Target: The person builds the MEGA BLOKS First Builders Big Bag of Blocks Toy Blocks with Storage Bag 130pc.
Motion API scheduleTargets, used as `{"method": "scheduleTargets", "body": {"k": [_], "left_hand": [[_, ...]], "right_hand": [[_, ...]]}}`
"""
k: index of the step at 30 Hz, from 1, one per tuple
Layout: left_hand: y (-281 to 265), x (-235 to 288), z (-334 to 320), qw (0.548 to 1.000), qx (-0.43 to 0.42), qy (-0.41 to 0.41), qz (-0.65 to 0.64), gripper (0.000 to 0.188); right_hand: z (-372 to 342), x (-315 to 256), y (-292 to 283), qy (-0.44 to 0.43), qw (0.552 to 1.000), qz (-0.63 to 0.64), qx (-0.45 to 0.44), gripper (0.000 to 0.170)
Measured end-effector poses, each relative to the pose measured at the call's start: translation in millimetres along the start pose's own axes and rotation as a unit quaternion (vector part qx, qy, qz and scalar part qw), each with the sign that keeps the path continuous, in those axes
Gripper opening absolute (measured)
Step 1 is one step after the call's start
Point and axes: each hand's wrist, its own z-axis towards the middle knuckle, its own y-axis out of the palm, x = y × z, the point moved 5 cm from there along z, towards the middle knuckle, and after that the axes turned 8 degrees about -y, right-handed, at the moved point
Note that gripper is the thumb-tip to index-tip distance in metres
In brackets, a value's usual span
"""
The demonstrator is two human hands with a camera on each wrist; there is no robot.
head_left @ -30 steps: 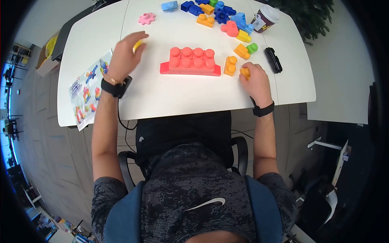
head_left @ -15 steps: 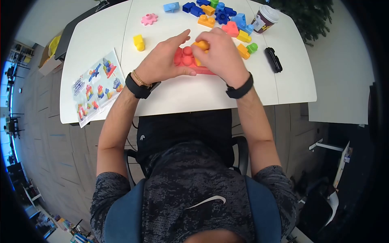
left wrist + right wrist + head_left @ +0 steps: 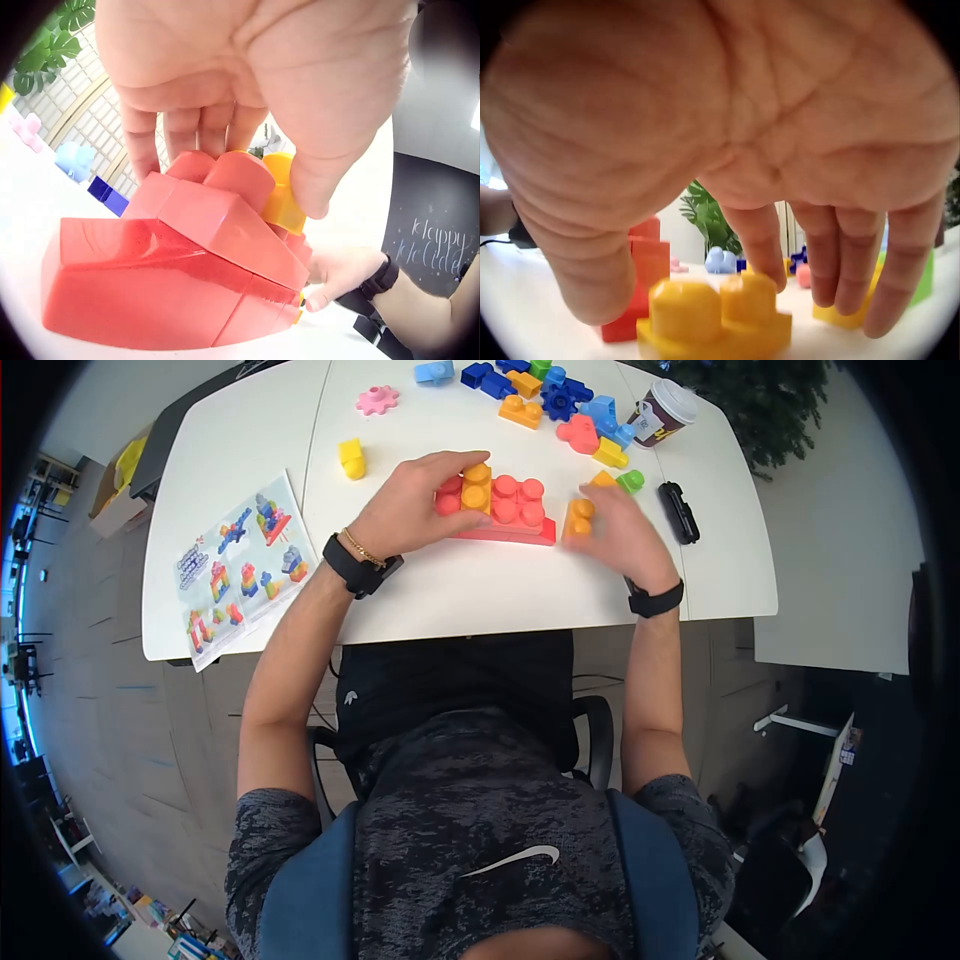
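Observation:
A red block build (image 3: pixel 517 505) with studs on top stands before me on the white table. Across its studs sits an orange brick (image 3: pixel 476 488). My left hand (image 3: pixel 408 503) holds the build around that brick; in the left wrist view its thumb lies against the orange brick (image 3: pixel 283 196) and its fingers reach behind the red blocks (image 3: pixel 217 221). To the right, my right hand (image 3: pixel 622 532) is over a second orange brick (image 3: pixel 579 517). The right wrist view shows the thumb and spread fingers on either side of this two-stud brick (image 3: pixel 712 319), with gaps between.
A yellow block (image 3: pixel 352 459) and a printed picture sheet (image 3: pixel 243 565) lie to the left. Farther back are a pink gear (image 3: pixel 377 400) and a cluster of blue, orange and red blocks. A paper cup (image 3: pixel 662 415) and a black case (image 3: pixel 679 512) stand at the right.
My left hand left the yellow block and moved right to the red build. My right hand carried an orange brick onto the build, let go and moved back right to another orange brick.

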Motion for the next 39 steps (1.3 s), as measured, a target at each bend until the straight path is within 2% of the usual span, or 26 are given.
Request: {"method": "scheduleTargets", "body": {"k": [2, 4, 6, 7, 9, 10, 12, 14, 16, 19, 21, 22, 24, 26, 27, 29, 30, 32, 33, 34, 36, 37, 38, 39], "left_hand": [[1, -1, 1, 1.000, -0.001, 0.000, 0.000, 0.073], [2, 2, 2, 1.000, 0.002, 0.013, 0.004, 0.071], [4, 4, 2, 1.000, 0.004, 0.026, 0.013, 0.070], [6, 6, 2, 0.999, -0.001, 0.038, 0.028, 0.069], [7, 6, 3, 0.998, -0.004, 0.047, 0.045, 0.068], [7, 7, 3, 0.998, -0.004, 0.052, 0.046, 0.068], [8, 8, 3, 0.997, -0.008, 0.059, 0.049, 0.068], [8, 6, 2, 1.000, -0.004, 0.008, 0.018, 0.067], [7, 9, 3, 1.000, -0.004, 0.006, 0.015, 0.065], [8, 8, 4, 1.000, 0.002, 0.013, 0.017, 0.062], [6, 8, 3, 0.999, 0.008, 0.033, 0.029, 0.061], [7, 6, 3, 1.000, 0.002, 0.018, 0.022, 0.062], [11, 8, 2, 1.000, -0.008, 0.006, 0.010, 0.062], [12, 8, 3, 1.000, -0.013, -0.008, 0.014, 0.062], [12, 9, 1, 1.000, -0.010, -0.006, 0.015, 0.062], [12, 7, 2, 1.000, -0.012, -0.009, 0.012, 0.062], [12, 6, 2, 1.000, -0.005, -0.006, 0.016, 0.062], [13, 6, 0, 1.000, 0.001, -0.012, -0.005, 0.062], [14, 4, -1, 1.000, 0.005, -0.017, 0.004, 0.066], [14, 3, -3, 1.000, 0.008, -0.019, 0.002, 0.066], [15, 1, -3, 1.000, 0.015, -0.011, 0.009, 0.076], [15, 2, -2, 1.000, 0.016, -0.010, 0.007, 0.076], [15, 1, -2, 0.999, 0.014, -0.028, 0.006, 0.080], [16, 0, -2, 0.999, 0.010, -0.046, 0.005, 0.085]], "right_hand": [[-15, -2, 5, -0.045, 0.999, -0.004, -0.030, 0.073], [-21, 0, 6, -0.024, 0.999, -0.011, -0.045, 0.076], [-17, 3, 5, 0.016, 0.995, 0.076, -0.060, 0.074], [-13, -3, 0, 0.017, 0.995, 0.076, -0.059, 0.074], [2, -22, -18, 0.005, 0.986, 0.165, 0.008, 0.069], [9, -32, -17, 0.005, 0.986, 0.166, 0.008, 0.069], [25, -67, -17, -0.157, 0.978, 0.129, 0.046, 0.067], [37, -79, -8, -0.174, 0.980, 0.089, 0.018, 0.067], [46, -83, -1, -0.197, 0.979, 0.048, -0.015, 0.066], [55, -79, 4, -0.197, 0.976, 0.066, -0.063, 0.061], [66, -75, -6, -0.275, 0.945, 0.135, -0.118, 0.059], [81, -70, -7, -0.279, 0.944, 0.131, -0.114, 0.059], [116, -39, -7, -0.142, 0.975, 0.139, -0.095, 0.056], [160, -13, 13, -0.099, 0.994, -0.052, -0.018, 0.048], [172, 1, 28, -0.102, 0.993, -0.053, -0.017, 0.048], [193, 21, 52, -0.089, 0.985, -0.146, -0.008, 0.035], [194, 23, 57, -0.094, 0.984, -0.149, -0.003, 0.035], [188, 23, 62, -0.095, 0.984, -0.142, -0.056, 0.027], [185, 25, 66, -0.095, 0.984, -0.112, -0.105, 0.030], [179, 22, 63, -0.098, 0.983, -0.113, -0.107, 0.030], [164, 7, 52, -0.135, 0.980, -0.024, -0.146, 0.030], [156, -6, 32, -0.107, 0.988, 0.010, -0.114, 0.030], [147, -19, 16, -0.107, 0.988, 0.009, -0.115, 0.030], [138, -34, -3, -0.123, 0.987, 0.068, -0.077, 0.030]]}}
